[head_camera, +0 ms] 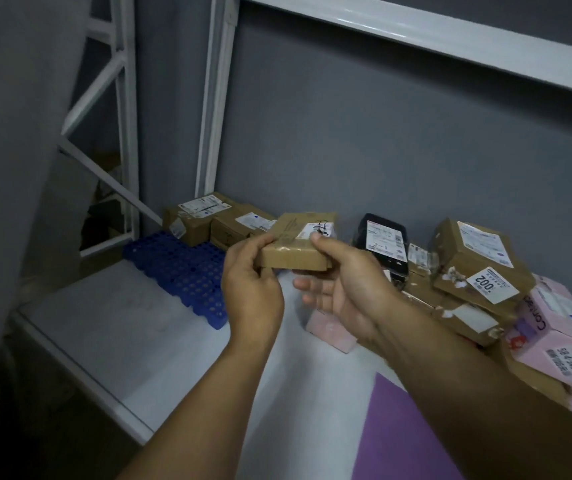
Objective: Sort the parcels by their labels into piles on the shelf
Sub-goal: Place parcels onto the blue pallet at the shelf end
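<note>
I am gripping a flat brown parcel [295,254], left hand [253,285] at its nine o'clock edge, right hand [346,292] at three o'clock, angling its label [315,232] upward, presumably for reading.

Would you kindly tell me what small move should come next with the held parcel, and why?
Probably tilt the flat brown parcel closer to read its label: the left hand and right hand both grip it above the shelf, and its writing looks too blurred to choose a pile.

Parcels [478,268], blue mat [180,268] on white shelf [121,341]
</note>
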